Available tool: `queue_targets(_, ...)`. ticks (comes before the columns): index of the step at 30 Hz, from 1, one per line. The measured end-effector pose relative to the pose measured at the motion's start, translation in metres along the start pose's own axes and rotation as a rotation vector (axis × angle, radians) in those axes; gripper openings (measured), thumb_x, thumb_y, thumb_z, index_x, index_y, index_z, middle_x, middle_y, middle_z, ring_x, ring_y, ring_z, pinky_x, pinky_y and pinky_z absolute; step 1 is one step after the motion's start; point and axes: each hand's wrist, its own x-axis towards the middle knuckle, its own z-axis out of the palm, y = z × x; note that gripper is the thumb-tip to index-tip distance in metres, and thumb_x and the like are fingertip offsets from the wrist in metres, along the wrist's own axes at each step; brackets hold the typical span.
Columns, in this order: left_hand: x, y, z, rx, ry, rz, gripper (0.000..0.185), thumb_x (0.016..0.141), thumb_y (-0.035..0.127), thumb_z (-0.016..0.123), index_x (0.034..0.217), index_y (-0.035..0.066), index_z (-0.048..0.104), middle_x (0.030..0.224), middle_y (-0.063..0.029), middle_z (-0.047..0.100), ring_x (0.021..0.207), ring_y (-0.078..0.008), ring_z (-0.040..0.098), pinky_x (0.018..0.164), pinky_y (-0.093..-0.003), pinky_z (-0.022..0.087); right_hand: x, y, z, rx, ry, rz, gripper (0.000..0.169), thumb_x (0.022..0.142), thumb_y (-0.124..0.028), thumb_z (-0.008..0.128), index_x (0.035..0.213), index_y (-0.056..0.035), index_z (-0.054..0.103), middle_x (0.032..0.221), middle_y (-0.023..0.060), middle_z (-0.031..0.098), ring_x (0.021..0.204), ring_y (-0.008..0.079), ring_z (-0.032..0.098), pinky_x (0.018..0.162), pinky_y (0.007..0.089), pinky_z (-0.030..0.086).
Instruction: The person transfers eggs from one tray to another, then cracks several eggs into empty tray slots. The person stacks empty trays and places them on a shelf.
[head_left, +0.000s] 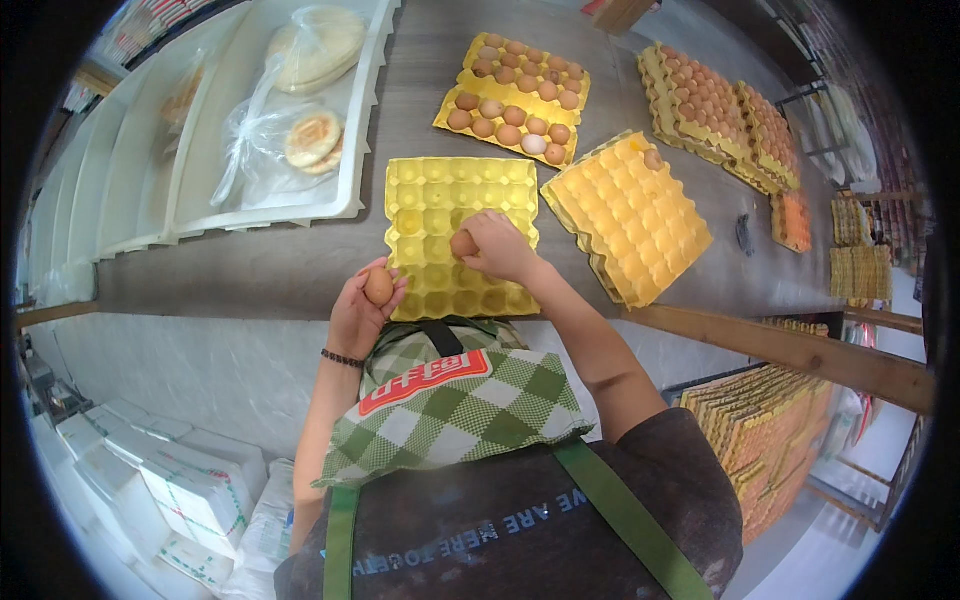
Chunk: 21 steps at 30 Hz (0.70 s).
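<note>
Before me on the table lies a yellow egg tray, its visible cups without eggs. My left hand cradles a brown egg in its fingers at the tray's left edge. Over the middle right of the tray, my right hand grips another brown egg from above; whether that egg touches a cup is hidden. Beyond stands a yellow tray partly filled with brown eggs and one paler egg. To the right is a tilted stack of yellow trays, a single egg near its far corner.
White plastic crates at the left hold bagged flatbreads. Stacked trays full of eggs stand at the back right. Below the wooden table edge are more stacked egg trays. White foam boxes sit at lower left.
</note>
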Motion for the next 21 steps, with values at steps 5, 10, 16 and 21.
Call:
queue_targets(5, -0.003, -0.001, -0.010, -0.017, 0.025, 0.018, 0.046, 0.106, 0.023, 0.042, 0.144, -0.003, 0.046, 0.128, -0.0176, 0.061, 0.121, -0.0314, 0.062, 0.105, -0.0397, 0.054, 0.008, -0.008, -0.043, 0.039, 0.044, 0.264, 0.041, 0.080, -0.022, 0.078, 0.113, -0.0081, 0.060, 0.105, 0.0152, 0.067, 0.102, 0.0368, 0.061, 0.089, 0.0472, 0.050)
queue_targets(10, -0.002, -0.005, -0.016, -0.027, 0.052, 0.006, 0.045, 0.106, 0.025, 0.044, 0.142, -0.002, 0.048, 0.126, -0.0169, 0.062, 0.120, -0.0311, 0.062, 0.104, -0.0389, 0.054, 0.006, -0.006, -0.066, 0.049, 0.148, 0.232, 0.044, 0.081, -0.021, 0.081, 0.117, -0.0095, 0.059, 0.107, 0.0138, 0.065, 0.105, 0.0361, 0.061, 0.090, 0.0461, 0.051)
queue_targets(16, 0.002, -0.008, -0.014, -0.050, 0.047, 0.010, 0.042, 0.107, 0.026, 0.046, 0.139, -0.001, 0.051, 0.124, -0.0166, 0.062, 0.117, -0.0308, 0.064, 0.102, -0.0387, 0.056, 0.001, -0.021, -0.059, 0.200, 0.190, 0.261, 0.048, 0.081, -0.019, 0.082, 0.123, -0.0135, 0.057, 0.115, 0.0103, 0.058, 0.106, 0.0328, 0.062, 0.089, 0.0432, 0.052)
queue_targets(21, 0.003, -0.008, -0.017, -0.045, 0.044, 0.001, 0.041, 0.107, 0.026, 0.045, 0.138, 0.000, 0.051, 0.123, -0.0171, 0.062, 0.117, -0.0307, 0.064, 0.101, -0.0386, 0.056, 0.003, -0.027, -0.054, 0.269, 0.253, 0.242, 0.052, 0.079, -0.011, 0.082, 0.124, -0.0136, 0.057, 0.117, 0.0094, 0.056, 0.106, 0.0314, 0.062, 0.086, 0.0405, 0.055)
